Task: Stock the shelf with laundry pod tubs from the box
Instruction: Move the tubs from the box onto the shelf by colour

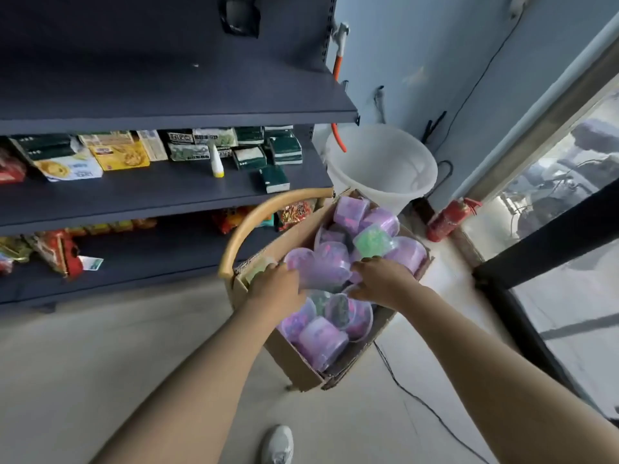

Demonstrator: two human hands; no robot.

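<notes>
Forearms (201, 380) come in from the bottom of the shot, with a white sneaker (278, 443) on the floor between them. Left hand (274, 286) and right hand (382, 279) are both wrapped round the same purple tub (321, 269), one on each side. It's a bit blurry, but the fingers look curled onto it. That tub lies on its side at the top of the pile in the cardboard box (301, 366), which is packed with more purple ones plus a green tub (371, 241). The box sits on a wooden chair (241, 229) with a curved back, just beside the dark shelf (167, 192). White bucket (382, 162) and red fire extinguisher (449, 219) are behind it
</notes>
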